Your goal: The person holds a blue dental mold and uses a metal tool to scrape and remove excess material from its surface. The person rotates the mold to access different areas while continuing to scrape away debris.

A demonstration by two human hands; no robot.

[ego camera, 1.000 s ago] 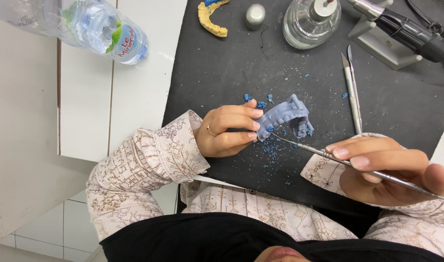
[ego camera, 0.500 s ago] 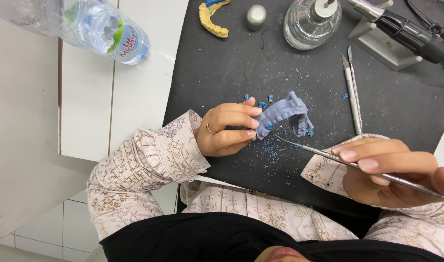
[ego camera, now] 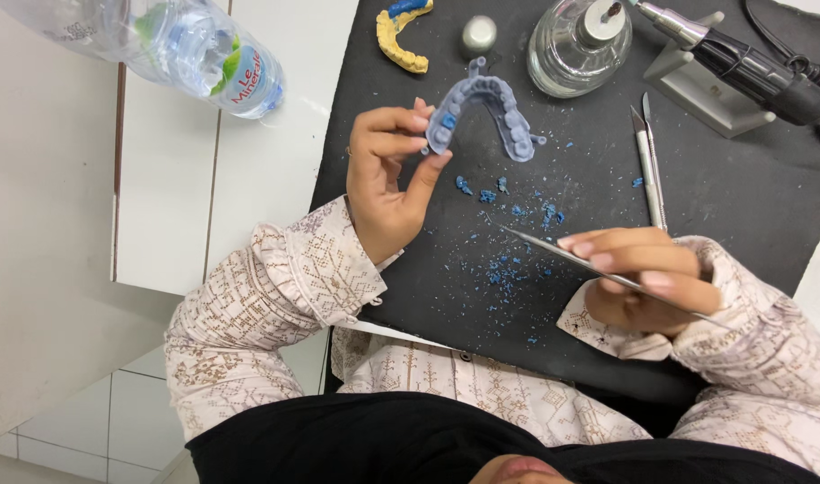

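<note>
Bottle: a clear plastic water bottle [ego camera: 172, 49] lies on its side on the white counter [ego camera: 248, 170], at far left, well apart from the work.
Mat: a black work mat [ego camera: 715, 197] covers the bench to the right of the counter, speckled with blue wax chips [ego camera: 508, 269].
Left hand: the left hand [ego camera: 387, 179] is raised above the mat, thumb and fingertips closed on one end of a grey-blue dental arch model [ego camera: 490, 112].
Model: the horseshoe-shaped piece juts up and to the right from the pinch, its curve free of the fingers and its far leg hanging clear over the mat.
Behind it: a yellow-and-blue wax rim [ego camera: 399, 36], a small silver cap [ego camera: 479, 34] and a glass spirit lamp [ego camera: 578, 49] line the mat's far edge.
Right hand: the right hand [ego camera: 643, 278] is wrapped shut around a thin metal carving instrument [ego camera: 553, 253], whose tip points left, near the chips and well apart from the model.
Far right: two metal hand tools [ego camera: 650, 166] lie side by side; a black handpiece [ego camera: 741, 63] rests on a pale stand [ego camera: 697, 90].
</note>
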